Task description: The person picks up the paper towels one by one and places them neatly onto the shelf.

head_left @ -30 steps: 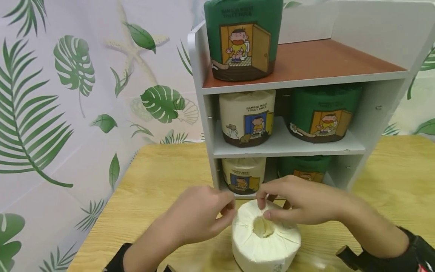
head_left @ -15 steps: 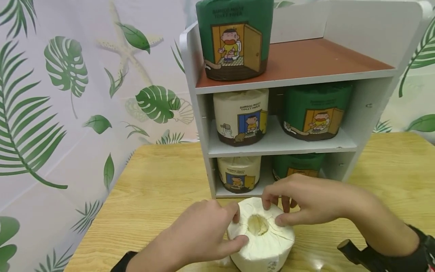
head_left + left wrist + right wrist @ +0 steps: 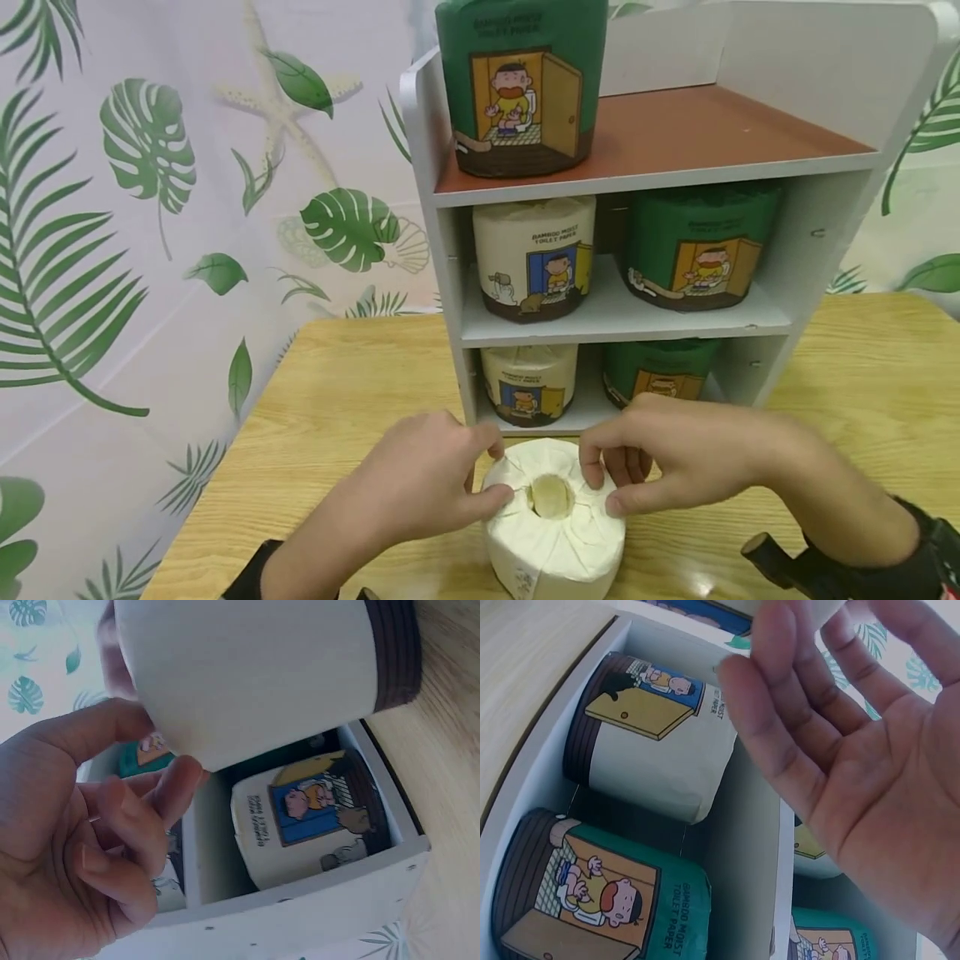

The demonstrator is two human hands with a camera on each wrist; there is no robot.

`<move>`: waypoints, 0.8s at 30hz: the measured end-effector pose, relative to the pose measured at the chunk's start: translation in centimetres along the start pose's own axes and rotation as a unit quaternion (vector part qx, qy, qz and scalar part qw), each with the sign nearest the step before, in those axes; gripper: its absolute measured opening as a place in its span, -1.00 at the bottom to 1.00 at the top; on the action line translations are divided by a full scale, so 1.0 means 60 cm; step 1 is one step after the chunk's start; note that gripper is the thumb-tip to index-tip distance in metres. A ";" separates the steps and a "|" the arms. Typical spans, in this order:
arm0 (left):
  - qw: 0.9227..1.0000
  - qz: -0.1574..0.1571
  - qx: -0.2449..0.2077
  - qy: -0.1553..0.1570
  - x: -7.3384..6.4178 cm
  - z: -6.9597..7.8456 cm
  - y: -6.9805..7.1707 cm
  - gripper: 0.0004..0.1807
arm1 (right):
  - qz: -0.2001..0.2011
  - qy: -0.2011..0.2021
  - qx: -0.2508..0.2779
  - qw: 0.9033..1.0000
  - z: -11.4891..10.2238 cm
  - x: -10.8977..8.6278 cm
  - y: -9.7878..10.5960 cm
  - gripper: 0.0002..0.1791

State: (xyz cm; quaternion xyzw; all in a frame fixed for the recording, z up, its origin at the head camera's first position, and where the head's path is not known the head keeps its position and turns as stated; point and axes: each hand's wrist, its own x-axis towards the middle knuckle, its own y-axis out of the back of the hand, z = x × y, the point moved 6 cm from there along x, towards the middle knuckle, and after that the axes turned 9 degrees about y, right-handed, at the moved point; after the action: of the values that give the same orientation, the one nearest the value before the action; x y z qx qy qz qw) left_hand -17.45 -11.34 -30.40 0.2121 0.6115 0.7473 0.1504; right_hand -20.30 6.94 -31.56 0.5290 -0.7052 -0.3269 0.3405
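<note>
A cream-wrapped toilet paper roll (image 3: 555, 542) stands on the table in front of the shelf, its pleated top and centre hole facing up. My left hand (image 3: 420, 475) holds its left edge, thumb on the top and index finger at the far rim. In the left wrist view, the roll's pale side (image 3: 255, 667) is against the thumb and index finger, with the other fingers bent below. On the right side of the top, my right hand (image 3: 675, 454) grips the rim with thumb and bent fingers. The right wrist view shows the right palm (image 3: 885, 772) and only a sliver of the roll.
A white shelf unit (image 3: 622, 333) stands just behind the roll. Green-wrapped rolls (image 3: 525, 92) and cream-wrapped rolls (image 3: 532, 258) sit on its levels. The wooden table (image 3: 360, 375) extends to both sides, with a leaf-patterned backdrop (image 3: 225, 208) behind.
The roll has turned, bringing the printed mark on its side from right to left, and has shifted slightly left. My left hand moved onto its edge; my right hand went from the hole to the right rim.
</note>
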 end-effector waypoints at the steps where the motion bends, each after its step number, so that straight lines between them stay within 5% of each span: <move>1: 1.000 0.005 0.005 -0.008 -0.002 0.003 0.001 -0.74 | 0.009 0.000 -0.010 1.000 0.000 0.000 0.003 -0.92; 5: 0.999 0.025 0.019 -0.035 -0.012 0.020 0.005 -0.75 | 0.054 -0.005 -0.042 0.998 0.000 -0.002 0.016 -0.86; 9: 0.998 0.012 0.021 -0.057 -0.019 0.037 0.000 -0.72 | 0.066 -0.007 -0.040 0.997 0.004 0.001 0.019 -0.88; 13: 0.999 -0.007 0.031 -0.037 -0.019 0.041 -0.009 -0.73 | 0.053 -0.013 -0.026 0.998 0.010 0.008 0.012 -0.91; 18: 0.999 0.025 0.047 -0.010 -0.017 0.031 -0.007 -0.75 | 0.048 -0.022 -0.025 0.998 0.014 0.008 0.011 -0.94; 24: 0.999 0.025 0.041 0.015 -0.009 0.010 -0.003 -0.78 | 0.032 0.001 -0.006 0.999 0.011 0.003 0.008 -0.91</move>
State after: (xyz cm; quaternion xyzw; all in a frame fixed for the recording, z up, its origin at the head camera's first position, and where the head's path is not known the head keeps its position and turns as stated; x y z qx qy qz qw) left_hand -16.69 -11.05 -30.56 0.2223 0.6384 0.7280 0.1141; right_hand -21.12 6.95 -31.52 0.5046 -0.7191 -0.3197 0.3549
